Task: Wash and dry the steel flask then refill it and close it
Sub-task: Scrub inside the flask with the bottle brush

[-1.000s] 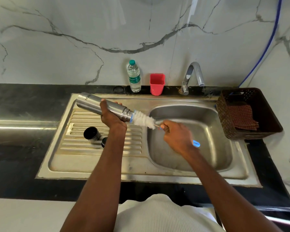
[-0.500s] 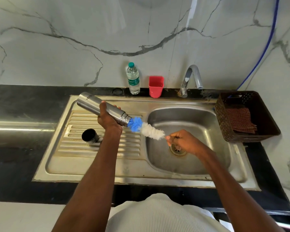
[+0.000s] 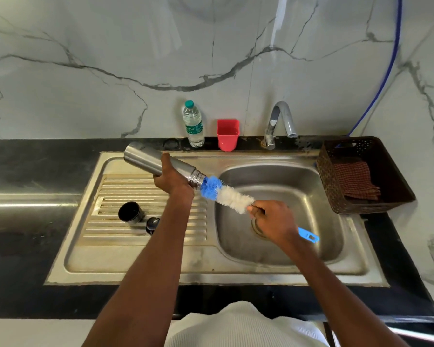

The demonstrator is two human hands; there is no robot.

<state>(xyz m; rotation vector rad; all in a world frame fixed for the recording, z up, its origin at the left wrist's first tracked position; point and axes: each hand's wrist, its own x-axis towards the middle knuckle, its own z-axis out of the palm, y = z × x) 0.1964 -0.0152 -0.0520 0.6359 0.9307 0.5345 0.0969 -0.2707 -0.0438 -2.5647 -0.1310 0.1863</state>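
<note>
head view: left hand (image 3: 172,180) grips steel flask (image 3: 158,162), right hand (image 3: 273,219) grips bottle brush (image 3: 226,194) at its mouth; scrubbing underway, drying, refilling, closing remain.

Brushed steel flask (image 3: 150,159), plastic bristle brush (image 3: 226,194), glossy marble wall (image 3: 85,46) (grey-veined)

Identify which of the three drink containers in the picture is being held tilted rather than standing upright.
The steel flask, gripped by the left hand over the sink. The plastic water bottle and red cup stand upright by the wall.
</note>
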